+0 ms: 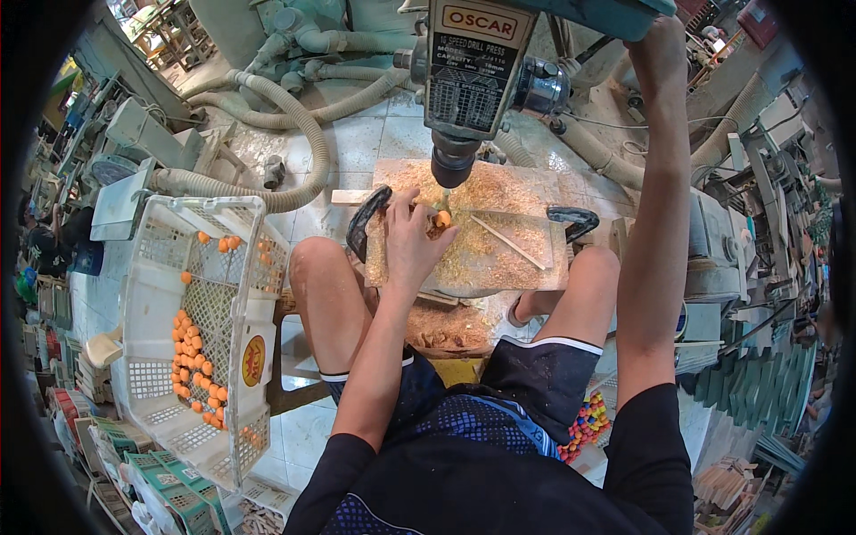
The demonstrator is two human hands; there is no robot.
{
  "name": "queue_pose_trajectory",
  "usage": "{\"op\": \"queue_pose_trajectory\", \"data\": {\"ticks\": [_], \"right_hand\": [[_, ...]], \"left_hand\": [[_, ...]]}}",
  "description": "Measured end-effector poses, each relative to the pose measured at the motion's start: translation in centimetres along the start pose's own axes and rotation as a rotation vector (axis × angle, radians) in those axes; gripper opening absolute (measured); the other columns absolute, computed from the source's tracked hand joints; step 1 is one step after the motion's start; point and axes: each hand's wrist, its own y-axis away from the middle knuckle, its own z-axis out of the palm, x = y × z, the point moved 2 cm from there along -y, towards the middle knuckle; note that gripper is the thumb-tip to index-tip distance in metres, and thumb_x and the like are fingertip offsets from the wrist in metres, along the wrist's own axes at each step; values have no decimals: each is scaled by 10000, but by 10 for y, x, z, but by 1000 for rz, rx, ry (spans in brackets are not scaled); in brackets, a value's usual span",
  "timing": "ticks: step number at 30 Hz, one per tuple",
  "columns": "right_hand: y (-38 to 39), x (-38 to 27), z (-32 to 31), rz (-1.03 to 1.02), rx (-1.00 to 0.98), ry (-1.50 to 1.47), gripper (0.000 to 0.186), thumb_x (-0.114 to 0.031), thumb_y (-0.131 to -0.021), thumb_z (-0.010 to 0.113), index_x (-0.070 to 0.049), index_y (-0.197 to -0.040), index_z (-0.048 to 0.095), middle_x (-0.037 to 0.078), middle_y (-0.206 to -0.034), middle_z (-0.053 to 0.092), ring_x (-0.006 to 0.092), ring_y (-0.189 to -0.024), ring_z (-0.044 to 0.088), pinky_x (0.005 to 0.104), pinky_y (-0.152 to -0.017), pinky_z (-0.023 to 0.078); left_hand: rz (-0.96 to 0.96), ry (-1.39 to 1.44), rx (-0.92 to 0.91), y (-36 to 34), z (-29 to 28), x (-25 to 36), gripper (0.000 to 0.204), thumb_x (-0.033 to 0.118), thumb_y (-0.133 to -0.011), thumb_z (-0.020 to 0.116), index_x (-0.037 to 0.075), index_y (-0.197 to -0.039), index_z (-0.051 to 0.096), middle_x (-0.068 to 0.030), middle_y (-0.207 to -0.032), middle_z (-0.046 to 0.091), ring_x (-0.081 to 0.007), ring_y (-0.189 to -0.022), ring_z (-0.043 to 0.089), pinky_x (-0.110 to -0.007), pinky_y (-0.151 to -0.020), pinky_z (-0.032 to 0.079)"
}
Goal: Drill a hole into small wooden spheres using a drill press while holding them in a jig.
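Right hand [656, 45] part-hidden by drill press [473, 76], its grip cannot be told, small orange piece [442, 218] pinched narrowly by left hand [413, 242], over shavings-strewn board [526, 201], below chuck [452, 163].

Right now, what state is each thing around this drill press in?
Left hand: holding an orange piece
Right hand: raised, grip unclear
Drill press: chuck above the board; whether spinning, unclear
Board: strewn with shavings
Wooden stick: lying on the board
White crate: open, holding more orange pieces
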Motion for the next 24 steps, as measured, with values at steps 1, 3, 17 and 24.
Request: {"op": "queue_pose_trajectory", "data": {"ticks": [1,3,17,24], "right_hand": [[0,0,1,-2,-17,18,172,-87,-874,596,-76,-969,738,114,-966,740,259,-987,676,367,-849,522],[-2,0,0,-3,-33,38,167,-90,-872,599,-86,-964,739,108,-970,741,255,-982,675,363,-839,521],[-3,-10,-55,1035,-205,-1244,298,-295,-1067,500,-22,-1027,612,60,-714,622,143,-607,571,308,-553,469],[77,-78,-142,1092,202,-1324,432,-351,-1117,421,16,-1191,636,119,-1081,654,190,-1024,581,351,-988,433]], "left_hand": [[13,-44,7,1,0,2,368,184,-737,892,17,-983,675,-198,-1408,514,-399,-1312,498,-487,-1081,448],[27,-87,14,0,0,3,348,176,-744,884,14,-977,683,-194,-1410,515,-391,-1303,510,-484,-1075,454],[-736,1422,-175,15,-44,-8,234,205,-950,655,8,-1075,670,-127,-972,721,-138,-716,592,-253,-647,449],[-740,1799,-351,17,-43,3,346,243,-895,645,-44,-1088,634,-192,-993,673,-157,-711,573,-286,-682,462]]}}
